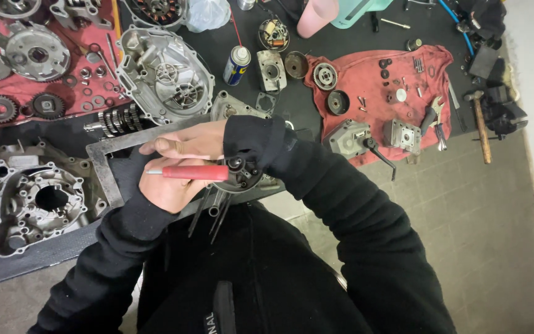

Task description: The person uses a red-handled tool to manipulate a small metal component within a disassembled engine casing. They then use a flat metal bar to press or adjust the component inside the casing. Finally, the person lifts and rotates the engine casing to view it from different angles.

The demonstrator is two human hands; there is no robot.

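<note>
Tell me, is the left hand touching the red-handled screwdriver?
Touching. The head view shows the left hand wrapped around the red-handled screwdriver, fingers closed under its handle.

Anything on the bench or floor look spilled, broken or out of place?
Nothing stands out. Engine parts lie spread on the red cloth, the spray can lies flat with no puddle showing, and the left hand holds a red-handled screwdriver.

Screwdriver (190, 172): smooth red plastic handle, bare metal shaft.
Round part (237, 174): dark, dull metal, at frame centre.
Engine cover (165, 74): cast metal, matt grey, upper centre.
Crankcase (32, 201): rough cast metal, left.
Rag (378, 102): red cloth, creased, upper right.
Hammer (481, 127): wooden handle.
Table (316, 46): matt black.
</note>
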